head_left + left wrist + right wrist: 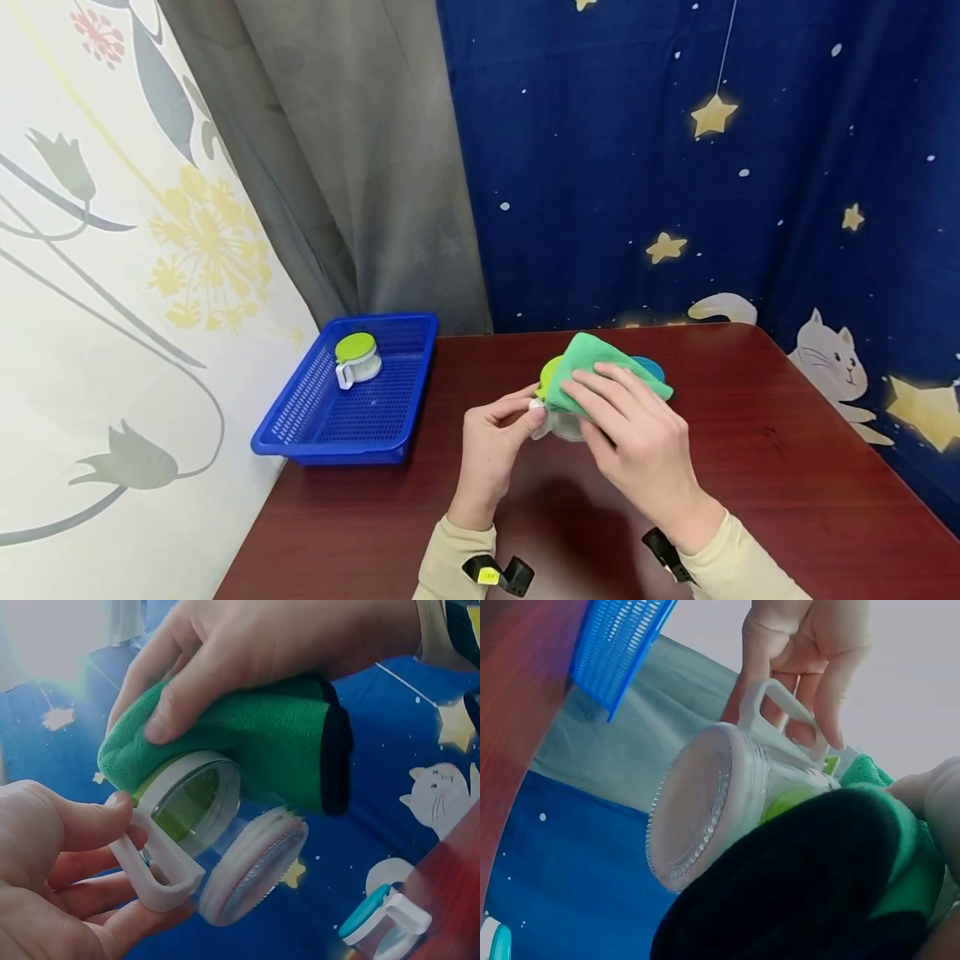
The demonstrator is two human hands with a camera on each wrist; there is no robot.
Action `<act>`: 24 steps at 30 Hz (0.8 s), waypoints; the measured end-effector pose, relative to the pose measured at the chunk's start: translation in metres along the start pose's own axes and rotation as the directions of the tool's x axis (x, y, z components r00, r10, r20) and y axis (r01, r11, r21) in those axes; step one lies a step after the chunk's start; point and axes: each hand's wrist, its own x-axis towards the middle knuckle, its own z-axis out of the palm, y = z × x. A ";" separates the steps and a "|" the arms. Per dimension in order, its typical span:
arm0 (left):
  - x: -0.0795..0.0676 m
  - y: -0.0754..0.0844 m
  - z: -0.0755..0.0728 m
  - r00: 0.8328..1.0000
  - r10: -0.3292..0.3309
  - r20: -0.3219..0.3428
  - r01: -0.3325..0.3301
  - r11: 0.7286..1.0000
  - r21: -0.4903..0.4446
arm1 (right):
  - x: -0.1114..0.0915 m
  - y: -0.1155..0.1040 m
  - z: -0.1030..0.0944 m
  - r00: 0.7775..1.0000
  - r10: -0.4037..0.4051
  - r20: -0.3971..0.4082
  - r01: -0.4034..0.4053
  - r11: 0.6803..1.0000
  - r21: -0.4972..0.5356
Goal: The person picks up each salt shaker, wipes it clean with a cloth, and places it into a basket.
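A clear seasoning jar with a green lid (551,372) and a white handle (159,883) is held up over the table. Thumb and fingers of my left hand (489,446) grip that handle. In the left wrist view the jar is tilted, its ridged base (255,866) toward the lower right. My right hand (647,437) holds a folded green cloth (583,360) with a dark underside, its thumb pinching the fabric. The cloth lies over the lid and hides much of it. From the right wrist view, the dark side of the cloth (795,885) covers part of the jar.
A blue perforated basket (333,450) stands on the left of the reddish-brown table (765,467). Inside it sits another green-lidded jar (358,360). Behind the right hand is a jar with a blue lid (651,367). Curtains hang behind the table.
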 end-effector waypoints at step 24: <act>-0.007 0.001 -0.016 0.999 -0.007 0.051 0.005 0.999 0.035 | -0.008 0.029 -0.004 0.945 0.124 0.302 -0.101 0.991 -0.088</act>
